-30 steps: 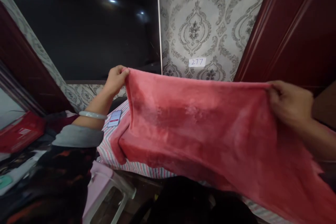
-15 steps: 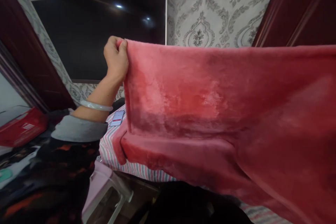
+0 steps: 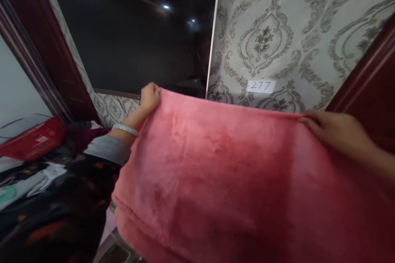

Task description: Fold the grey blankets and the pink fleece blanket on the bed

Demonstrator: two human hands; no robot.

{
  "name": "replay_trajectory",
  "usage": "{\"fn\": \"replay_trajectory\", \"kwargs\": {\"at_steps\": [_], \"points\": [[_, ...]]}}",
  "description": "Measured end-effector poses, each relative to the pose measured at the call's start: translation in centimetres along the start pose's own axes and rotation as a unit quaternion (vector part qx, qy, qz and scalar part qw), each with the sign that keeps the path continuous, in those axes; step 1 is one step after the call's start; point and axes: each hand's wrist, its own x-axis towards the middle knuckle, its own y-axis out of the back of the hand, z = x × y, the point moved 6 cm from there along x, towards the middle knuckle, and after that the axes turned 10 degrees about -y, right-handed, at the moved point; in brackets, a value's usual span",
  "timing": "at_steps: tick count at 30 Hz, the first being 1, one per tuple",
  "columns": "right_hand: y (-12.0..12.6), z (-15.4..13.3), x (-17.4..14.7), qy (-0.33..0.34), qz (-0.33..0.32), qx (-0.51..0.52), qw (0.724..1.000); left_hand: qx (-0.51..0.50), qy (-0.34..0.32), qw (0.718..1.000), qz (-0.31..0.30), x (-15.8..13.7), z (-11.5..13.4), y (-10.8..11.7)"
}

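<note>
A plush pink-red blanket point(image 3: 216, 160) hangs stretched in front of me and fills the lower middle and right of the head view. My left hand point(image 3: 150, 98) is closed on its upper left corner, with a pale bangle on the wrist. Further right, my right hand point(image 3: 336, 129) pinches the same top edge, thumb toward me. Between the two hands the edge runs nearly straight, sloping slightly down to the right. The blanket hides whatever lies behind and below it.
A large dark television point(image 3: 138, 37) hangs on the patterned wall point(image 3: 265, 41). A paper label reading 277 point(image 3: 261, 86) is stuck there. At the left, a red bag point(image 3: 33, 137) stands by piled clothes point(image 3: 46, 176). Part of a pink stool point(image 3: 108, 224) shows below.
The blanket's top edge has come lower in view, uncovering the label on the wall. My right hand has come into view on that edge. The phone and striped cloth are now hidden.
</note>
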Motion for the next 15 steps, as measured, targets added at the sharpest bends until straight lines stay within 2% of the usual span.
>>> {"fn": "replay_trajectory", "kwargs": {"at_steps": [4, 7, 10, 15], "points": [[-12.1, -1.1, -1.1, -0.017, -0.139, -0.015, 0.990, 0.029, 0.080, 0.994, -0.071, -4.7, -5.9, -10.7], [-18.4, -1.0, -2.4, -0.009, -0.201, -0.018, 0.979, 0.049, 0.123, 0.985, -0.113, -7.9, -9.3, -16.4], [-21.3, -0.8, -1.9, -0.006, -0.227, -0.039, 0.973, 0.075, 0.146, 0.978, -0.129, -8.3, -11.2, -19.7], [-21.6, -0.9, 3.1, -0.033, -0.197, -0.081, 0.976, 0.106, 0.142, 0.977, -0.122, -3.9, -11.9, -22.3]]}}
